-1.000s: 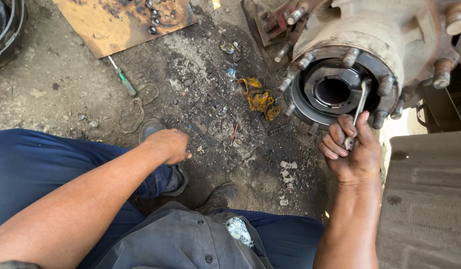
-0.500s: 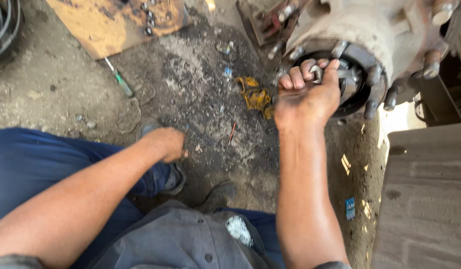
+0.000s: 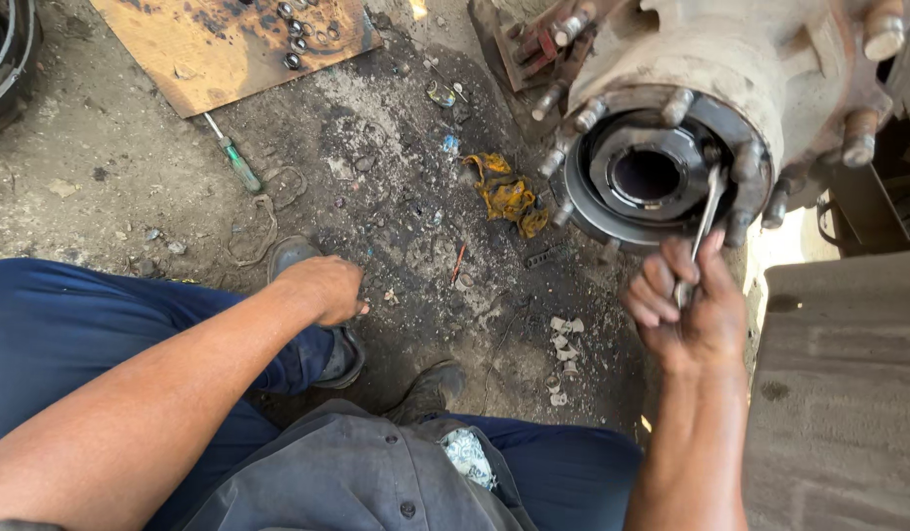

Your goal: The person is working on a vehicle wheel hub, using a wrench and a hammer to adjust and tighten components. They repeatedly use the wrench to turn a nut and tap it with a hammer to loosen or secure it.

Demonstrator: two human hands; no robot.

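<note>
The person's right hand (image 3: pixel 693 300) is closed around the lower end of a slim metal tool (image 3: pixel 705 221), a flat bar that rises from the fist up to the right side of the open centre of a wheel hub (image 3: pixel 671 88). The hub fills the far right of the view, its grey, rust-stained body turned toward the person, with a ring of threaded studs (image 3: pixel 573 113) standing out around a dark round bore (image 3: pixel 646 175). The tool's upper tip lies against the inner ring just right of the bore; whether it hooks onto anything there cannot be told. The left hand (image 3: pixel 325 287) is loosely curled with its fingers bent under, resting low by the left knee just above a dark work shoe (image 3: pixel 322 324); it holds nothing that can be seen. Blue trousers (image 3: pixel 71 334) cover both legs along the near edge. On the oily dirt ground (image 3: pixel 111 177) a crumpled yellow rag (image 3: pixel 504 192) lies just left of the hub, and a green-handled screwdriver (image 3: pixel 234 157) lies farther left, near a stained cardboard sheet (image 3: pixel 219 44) that carries several nuts (image 3: pixel 295 34) at the far edge. A few small pale bits (image 3: pixel 563 339) lie on the ground between the shoe and the right wrist.
</note>
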